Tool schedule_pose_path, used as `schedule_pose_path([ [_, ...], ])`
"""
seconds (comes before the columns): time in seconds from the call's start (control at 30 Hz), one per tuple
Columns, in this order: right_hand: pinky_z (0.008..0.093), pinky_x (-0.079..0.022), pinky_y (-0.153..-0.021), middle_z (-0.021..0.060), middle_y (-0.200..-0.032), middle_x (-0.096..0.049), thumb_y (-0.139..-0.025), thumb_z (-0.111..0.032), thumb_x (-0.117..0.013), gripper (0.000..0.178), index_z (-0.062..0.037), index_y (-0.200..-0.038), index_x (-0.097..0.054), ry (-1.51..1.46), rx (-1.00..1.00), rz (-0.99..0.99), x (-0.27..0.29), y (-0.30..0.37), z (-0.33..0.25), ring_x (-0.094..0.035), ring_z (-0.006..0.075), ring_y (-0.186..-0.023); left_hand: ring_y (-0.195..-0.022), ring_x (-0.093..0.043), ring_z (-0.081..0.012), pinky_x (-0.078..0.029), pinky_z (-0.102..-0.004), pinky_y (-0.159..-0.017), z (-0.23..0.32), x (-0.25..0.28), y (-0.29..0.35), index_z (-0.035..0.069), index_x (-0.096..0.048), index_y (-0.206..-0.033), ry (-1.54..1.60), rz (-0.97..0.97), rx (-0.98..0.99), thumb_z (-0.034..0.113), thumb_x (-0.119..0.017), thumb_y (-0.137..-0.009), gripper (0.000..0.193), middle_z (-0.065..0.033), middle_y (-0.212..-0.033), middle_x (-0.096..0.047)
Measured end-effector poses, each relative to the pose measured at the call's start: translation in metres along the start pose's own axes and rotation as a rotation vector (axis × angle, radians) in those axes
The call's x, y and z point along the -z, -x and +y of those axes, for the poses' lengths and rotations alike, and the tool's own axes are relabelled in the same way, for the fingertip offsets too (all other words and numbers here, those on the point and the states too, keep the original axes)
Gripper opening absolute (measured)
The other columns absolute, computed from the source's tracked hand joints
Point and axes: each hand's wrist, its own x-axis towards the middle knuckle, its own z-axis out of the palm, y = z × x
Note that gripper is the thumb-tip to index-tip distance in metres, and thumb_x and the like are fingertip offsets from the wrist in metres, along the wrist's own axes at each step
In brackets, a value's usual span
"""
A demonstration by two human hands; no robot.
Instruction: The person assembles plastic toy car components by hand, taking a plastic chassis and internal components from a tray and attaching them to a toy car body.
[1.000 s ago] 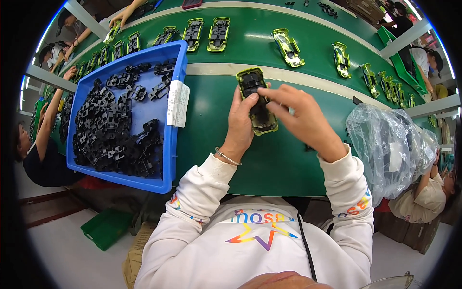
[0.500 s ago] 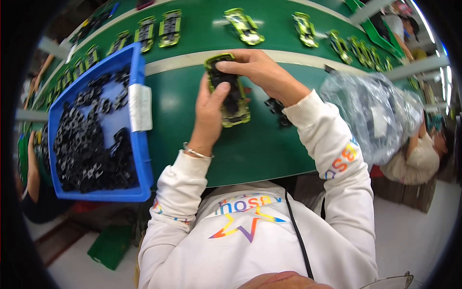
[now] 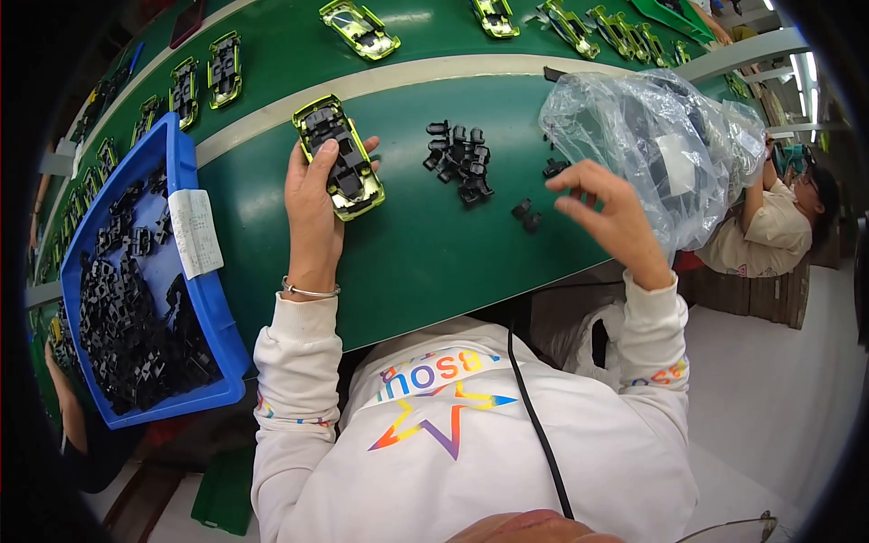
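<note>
My left hand [image 3: 310, 195] is closed around a lime-green toy car body [image 3: 348, 176], hollow side up. A black molded insert sits inside the shell, and my thumb presses on it. Over the right part of the table, my right hand [image 3: 620, 222] is open with its fingers apart, and nothing shows in it. Just left of its fingertips lie a couple of loose black plastic parts [image 3: 527, 215]. Another small black part [image 3: 555, 167] is close to its index finger. A pile of similar black plastic parts [image 3: 460, 163] lies between my two hands.
At the left stands a blue bin [image 3: 217, 317] holding many black parts. A clear plastic bag [image 3: 634, 118] rests on the right of the green table [image 3: 425, 262]. Beyond a pale strip [image 3: 407, 77], several lime car bodies [image 3: 360, 29] are lined up. A person [image 3: 769, 217] sits at right.
My right hand has left the car body and moved right, opening over the loose parts. The left hand still holds the car body. The view has shifted, uncovering the pile of black parts.
</note>
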Motion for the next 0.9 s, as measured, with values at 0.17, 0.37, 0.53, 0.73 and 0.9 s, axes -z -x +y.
schedule_pose_path([
  [0.17, 0.0387, -0.053, -0.077, 0.0079, -0.110, -0.063, -0.081, -0.005, -0.073, 0.032, -0.0097, -0.112, -0.069, 0.171, 0.217, 0.092, -0.046, 0.016, -0.003, -0.064, 0.0288, -0.090, -0.111, -0.066, -0.0368, -0.062, -0.0387, -0.083, 0.001, -0.002, -0.001, -0.003, -0.044, -0.135, -0.033, -0.012, 0.027, 0.017, -0.052, -0.102, 0.039, -0.0208, -0.129, -0.059],
  [0.37, 0.0368, -0.052, -0.076, 0.0091, -0.105, -0.061, -0.081, 0.000, -0.070, 0.029, -0.0071, -0.109, -0.070, 0.256, 0.235, 0.067, -0.045, -0.008, 0.000, -0.063, 0.0305, -0.089, -0.110, -0.066, -0.0352, -0.060, -0.0398, -0.084, -0.001, 0.006, -0.003, 0.000, -0.045, -0.133, 0.024, -0.023, 0.043, 0.016, -0.052, -0.102, 0.036, -0.0191, -0.128, -0.059],
  [0.53, 0.0323, -0.052, -0.072, 0.0091, -0.098, -0.064, -0.083, 0.001, -0.069, 0.020, -0.0042, -0.103, -0.071, 0.160, 0.255, 0.245, -0.036, -0.037, -0.036, -0.065, 0.0234, -0.083, -0.112, -0.065, -0.0326, -0.058, -0.0408, -0.087, 0.001, 0.005, -0.002, 0.002, -0.045, -0.136, 0.190, -0.052, 0.085, 0.028, -0.039, -0.107, 0.040, -0.0170, -0.125, -0.061],
  [0.73, 0.0285, -0.052, -0.070, 0.0092, -0.096, -0.068, -0.084, 0.005, -0.068, 0.019, -0.0008, -0.102, -0.070, -0.391, 0.389, 0.231, -0.087, -0.103, -0.099, -0.066, 0.0172, -0.077, -0.102, -0.069, -0.0279, -0.060, -0.0380, -0.081, 0.005, 0.001, 0.001, 0.004, -0.044, -0.131, 0.260, -0.066, 0.062, 0.029, -0.040, -0.107, 0.035, -0.0120, -0.113, -0.061],
  [0.9, 0.0314, -0.054, -0.072, 0.0096, -0.099, -0.067, -0.083, 0.007, -0.068, 0.019, -0.0006, -0.100, -0.068, -0.281, 0.487, 0.242, -0.101, -0.125, -0.118, -0.068, 0.0207, -0.084, -0.096, -0.069, -0.0221, -0.059, -0.0356, -0.078, 0.011, 0.001, 0.000, 0.004, -0.043, -0.131, 0.258, -0.046, 0.023, 0.026, -0.043, -0.105, 0.034, -0.0109, -0.111, -0.062],
])
